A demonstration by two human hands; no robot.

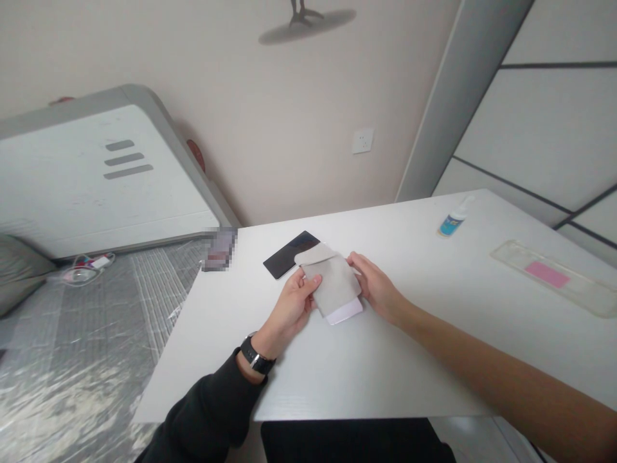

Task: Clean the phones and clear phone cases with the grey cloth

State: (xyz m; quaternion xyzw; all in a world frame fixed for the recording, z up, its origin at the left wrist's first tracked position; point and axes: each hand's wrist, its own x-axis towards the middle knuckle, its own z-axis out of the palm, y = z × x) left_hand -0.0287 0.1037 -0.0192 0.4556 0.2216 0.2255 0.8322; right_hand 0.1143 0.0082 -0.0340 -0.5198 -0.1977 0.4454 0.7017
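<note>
Over the middle of the table, a light grey cloth [332, 276] covers most of a thin, pale lavender flat piece [346, 312], whose lower edge sticks out. What kind of piece it is, I cannot tell. My left hand [292, 303], with a black watch at the wrist, grips the cloth's left side, thumb on top and fingers underneath. Along the right edge, my right hand [373, 283] closes its fingers on the cloth, partly behind it. Just behind them on the table lies a flat black glossy slab [289, 256] like a phone or small tablet, its right end partly covered.
A small bottle with a blue label [452, 222] stands at the back right of the white table [385, 379]. Further right is a clear shallow tray [511, 255] with a pink rectangle [547, 274]. A blurred-out item [220, 249] sits at the left back corner.
</note>
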